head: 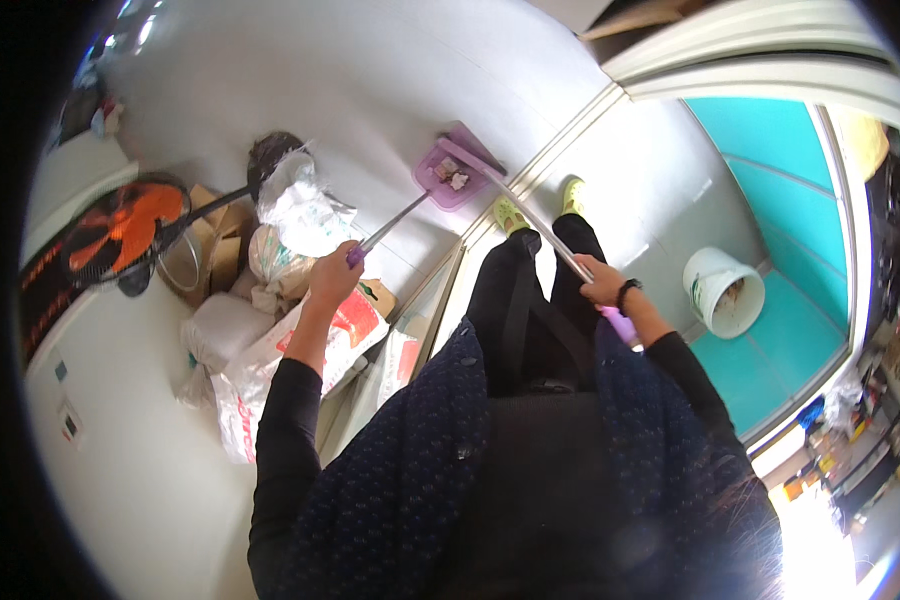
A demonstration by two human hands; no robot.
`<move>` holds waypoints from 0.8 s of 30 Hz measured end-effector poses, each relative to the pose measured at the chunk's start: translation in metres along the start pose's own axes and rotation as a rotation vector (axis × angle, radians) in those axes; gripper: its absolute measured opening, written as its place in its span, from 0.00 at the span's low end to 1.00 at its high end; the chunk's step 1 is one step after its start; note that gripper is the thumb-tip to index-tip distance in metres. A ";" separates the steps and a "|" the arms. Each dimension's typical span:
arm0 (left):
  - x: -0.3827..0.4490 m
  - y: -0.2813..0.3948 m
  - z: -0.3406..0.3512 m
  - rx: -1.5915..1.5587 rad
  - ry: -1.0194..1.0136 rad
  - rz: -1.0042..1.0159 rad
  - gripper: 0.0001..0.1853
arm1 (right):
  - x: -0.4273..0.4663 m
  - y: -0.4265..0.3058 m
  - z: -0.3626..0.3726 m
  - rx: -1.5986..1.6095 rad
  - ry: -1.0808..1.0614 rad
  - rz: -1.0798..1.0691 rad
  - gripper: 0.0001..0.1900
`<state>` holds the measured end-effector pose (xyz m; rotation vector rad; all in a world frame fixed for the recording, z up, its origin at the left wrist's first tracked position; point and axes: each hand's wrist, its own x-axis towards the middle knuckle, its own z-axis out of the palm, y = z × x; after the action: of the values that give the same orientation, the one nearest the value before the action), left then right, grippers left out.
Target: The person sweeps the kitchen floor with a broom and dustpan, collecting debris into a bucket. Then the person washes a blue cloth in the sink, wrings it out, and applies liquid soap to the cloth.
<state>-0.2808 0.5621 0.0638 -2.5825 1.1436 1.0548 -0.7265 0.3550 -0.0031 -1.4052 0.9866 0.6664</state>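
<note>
My left hand (335,276) grips the purple end of a long metal handle (394,223). That handle runs down to a purple dustpan (424,177) on the pale tiled floor, just beyond the door track. Pale crumpled scraps (450,172) lie in the pan. My right hand (602,283), with a dark band at the wrist, is closed around a broom handle (544,229); its purple grip (621,327) sticks out behind the hand. The purple broom head (465,150) reaches over the dustpan, and its bristles are hard to make out.
A standing fan (127,229) with orange blades is at the left. Beside it are filled plastic bags (300,202) and a cardboard box (221,259). A sliding-door track (570,139) crosses the floor near my feet. A white bucket (724,291) stands by turquoise cabinets (787,217) at the right.
</note>
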 end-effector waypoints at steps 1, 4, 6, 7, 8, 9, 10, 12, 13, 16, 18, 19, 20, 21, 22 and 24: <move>0.002 -0.003 -0.002 -0.019 -0.017 0.036 0.20 | -0.017 0.004 -0.008 -0.101 0.157 -0.157 0.30; 0.009 -0.010 -0.013 -0.088 -0.050 0.047 0.22 | -0.084 0.022 -0.017 0.035 0.113 0.044 0.35; 0.014 -0.011 -0.023 -0.087 -0.080 0.060 0.22 | -0.132 0.041 -0.010 0.198 0.164 0.239 0.37; 0.016 -0.009 -0.029 -0.147 -0.116 0.046 0.22 | -0.153 0.054 -0.003 0.293 0.179 0.321 0.37; 0.017 -0.006 -0.036 -0.101 -0.107 0.064 0.22 | -0.171 0.069 0.004 0.329 0.260 0.362 0.37; 0.017 -0.002 -0.045 -0.070 -0.116 0.050 0.22 | -0.185 0.085 0.012 0.392 0.311 0.420 0.37; 0.017 0.004 -0.054 -0.087 -0.111 0.139 0.22 | -0.194 0.104 0.019 0.468 0.347 0.499 0.37; 0.015 0.022 -0.072 -0.014 -0.101 0.211 0.22 | -0.198 0.143 0.027 0.330 0.551 0.421 0.37; 0.014 0.035 -0.079 -0.019 -0.113 0.300 0.22 | -0.194 0.163 0.027 0.293 0.627 0.454 0.36; 0.012 0.091 -0.092 0.018 -0.109 0.474 0.21 | -0.166 0.217 0.004 0.287 0.797 0.400 0.34; 0.014 0.140 -0.086 0.145 -0.161 0.501 0.21 | -0.141 0.247 -0.024 0.594 0.778 0.484 0.32; 0.017 0.167 -0.081 0.172 -0.181 0.517 0.20 | -0.129 0.259 -0.039 0.678 0.765 0.505 0.30; 0.018 0.193 -0.073 0.225 -0.191 0.543 0.20 | -0.118 0.270 -0.052 0.684 0.765 0.484 0.29; 0.020 0.220 -0.064 0.257 -0.202 0.561 0.21 | -0.109 0.279 -0.060 0.711 0.728 0.497 0.28; 0.024 0.246 -0.054 0.279 -0.203 0.618 0.21 | -0.103 0.286 -0.063 0.712 0.707 0.504 0.32; 0.027 0.295 -0.034 0.349 -0.215 0.703 0.19 | -0.099 0.293 -0.047 0.686 0.698 0.546 0.37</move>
<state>-0.4533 0.3254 0.1179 -1.7739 2.0200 1.0711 -1.0345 0.3535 -0.0559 -0.7330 1.9703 0.1477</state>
